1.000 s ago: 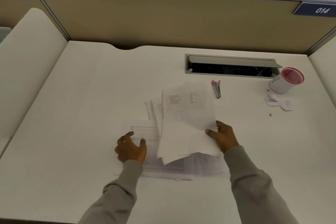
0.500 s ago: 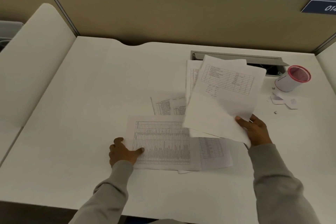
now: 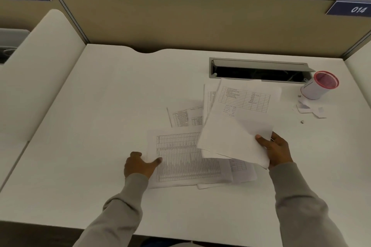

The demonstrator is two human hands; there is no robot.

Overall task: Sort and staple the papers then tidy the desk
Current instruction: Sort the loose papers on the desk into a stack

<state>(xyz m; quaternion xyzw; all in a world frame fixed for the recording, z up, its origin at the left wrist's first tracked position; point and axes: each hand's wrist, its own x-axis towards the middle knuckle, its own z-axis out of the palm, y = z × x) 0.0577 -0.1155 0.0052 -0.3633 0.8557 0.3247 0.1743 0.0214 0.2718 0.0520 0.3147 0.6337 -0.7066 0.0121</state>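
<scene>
R hand (image 3: 278, 151) pinches white printed sheets (image 3: 239, 118), raised above the white tabletop (image 3: 100, 106) mid-right. L hand (image 3: 139, 164), fingers spread, presses gridded white sheet (image 3: 186, 158) flat nr front edge.

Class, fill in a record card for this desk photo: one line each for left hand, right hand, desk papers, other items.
left hand: thumb on left edge of gridded sheet; grip unclear
right hand: grips loose sheets, raised above the desk
desk papers: gridded sheet overlaps others; small printed sheet lies behind it
other items: red-rimmed cup, paper scraps beside it, open cable slot
</scene>
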